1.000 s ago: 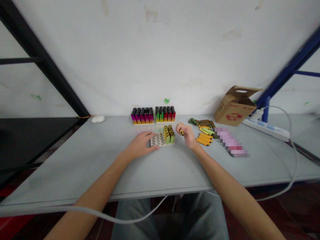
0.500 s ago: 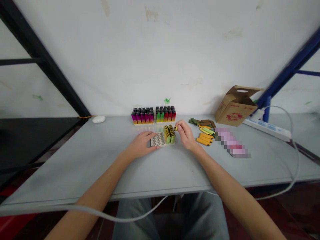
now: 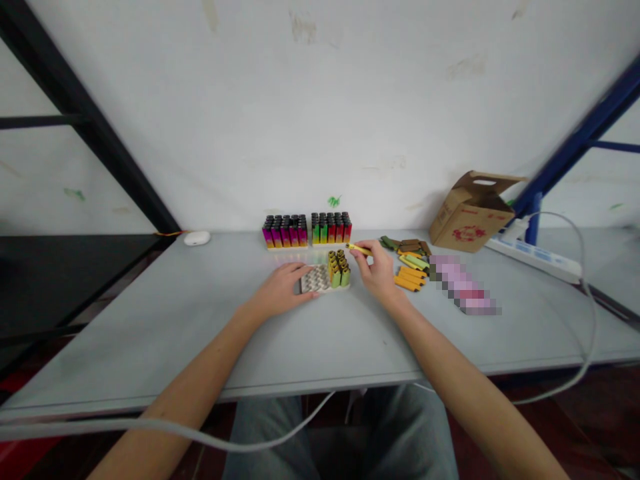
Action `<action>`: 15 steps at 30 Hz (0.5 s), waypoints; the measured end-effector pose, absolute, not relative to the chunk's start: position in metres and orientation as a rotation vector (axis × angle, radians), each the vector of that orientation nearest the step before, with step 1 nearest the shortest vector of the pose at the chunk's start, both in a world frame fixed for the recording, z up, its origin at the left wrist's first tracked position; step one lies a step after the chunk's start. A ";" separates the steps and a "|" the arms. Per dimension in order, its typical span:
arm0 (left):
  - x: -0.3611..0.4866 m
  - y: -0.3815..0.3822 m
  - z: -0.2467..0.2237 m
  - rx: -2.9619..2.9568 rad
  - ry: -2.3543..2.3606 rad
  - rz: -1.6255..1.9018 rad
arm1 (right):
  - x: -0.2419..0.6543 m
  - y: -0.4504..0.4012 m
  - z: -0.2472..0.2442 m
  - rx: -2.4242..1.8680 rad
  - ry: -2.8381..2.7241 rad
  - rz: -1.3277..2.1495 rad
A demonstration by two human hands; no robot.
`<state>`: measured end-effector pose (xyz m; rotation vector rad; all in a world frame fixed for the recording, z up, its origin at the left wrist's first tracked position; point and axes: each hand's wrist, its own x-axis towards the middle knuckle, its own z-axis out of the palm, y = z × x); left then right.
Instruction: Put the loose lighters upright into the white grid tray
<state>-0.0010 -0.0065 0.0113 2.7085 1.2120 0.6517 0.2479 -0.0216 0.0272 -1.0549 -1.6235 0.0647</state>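
- Grey counter point(image 3: 200, 320) pushed up against a scuffed white wall point(image 3: 320, 100), with a black frame upright point(image 3: 125, 173) on one side and a blue one point(image 3: 575, 147) on the other.
- Biggest change in the last half second: the yellow stick point(image 3: 359, 249) now sticks out sideways from the right hand point(image 3: 379, 270), clear of the upright cluster, instead of showing only its tip. So it's up off the counter, just beside that cluster.
- Right hand is pinching it between thumb and fingers. Left hand point(image 3: 283, 290) sits relaxed, fingers a bit spread, tips at the edge of the patterned tray point(image 3: 314, 280).
- Counts: 2 hands, 1 stick in the air, 1 tray, and roughly 10 upright sticks point(image 3: 339, 268) on that tray, hard to count exactly.
- Behind them, 2 blocks of what look like lighters, pink point(image 3: 285, 231) and green-to-red point(image 3: 331, 228), about 6 across each.
- To the right, about 5 loose orange sticks point(image 3: 410, 279), a small olive and yellow-green pile point(image 3: 407, 250), 1 cardboard box point(image 3: 473, 212), 1 power strip point(image 3: 533, 257) and 1 pink item point(image 3: 463, 283), too blurred to tell.
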 end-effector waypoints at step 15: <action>-0.002 -0.005 0.009 2.705 1.204 0.656 | 0.245 -0.020 0.032 -0.959 -1.671 0.058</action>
